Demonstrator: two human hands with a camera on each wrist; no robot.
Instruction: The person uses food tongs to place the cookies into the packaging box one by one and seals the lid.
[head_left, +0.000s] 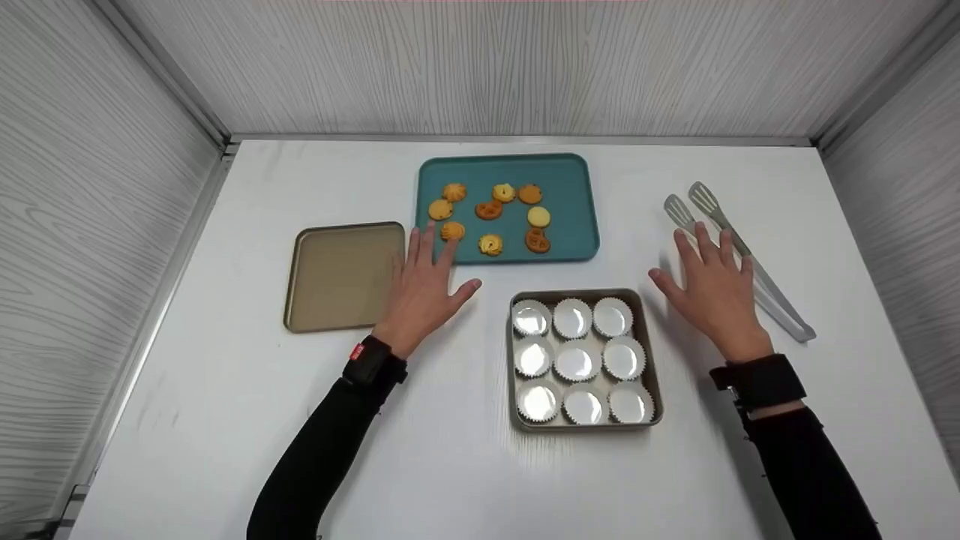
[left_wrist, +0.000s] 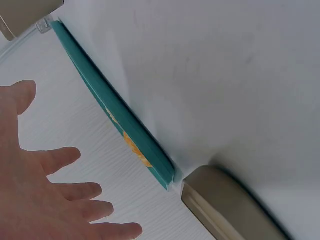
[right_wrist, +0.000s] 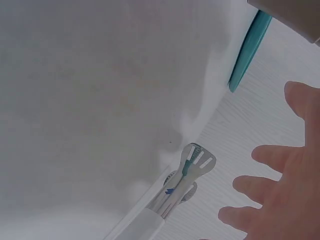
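Observation:
My left hand [head_left: 422, 296], fingers spread and straight, is over the gap between the gold-brown tray [head_left: 341, 277] and the front edge of the teal tray [head_left: 570, 202]. Its fingertips overlap the teal tray's lower left part in the head view, beside a cookie [head_left: 452, 231]. My right hand [head_left: 716, 296], also spread, hovers beside the tongs [head_left: 772, 289] and partly covers them. Both hands hold nothing. Between them stands a square tin [head_left: 651, 375] with several white paper cups [head_left: 577, 360] in rows. In the right wrist view the slotted tong heads [right_wrist: 197, 162] show beside the fingers.
Several cookies and pretzel-shaped biscuits [head_left: 489, 210] lie scattered on the teal tray. All stands on a white table [head_left: 202, 420]. Grey wood-grain panels [head_left: 480, 67] close off the back and both sides.

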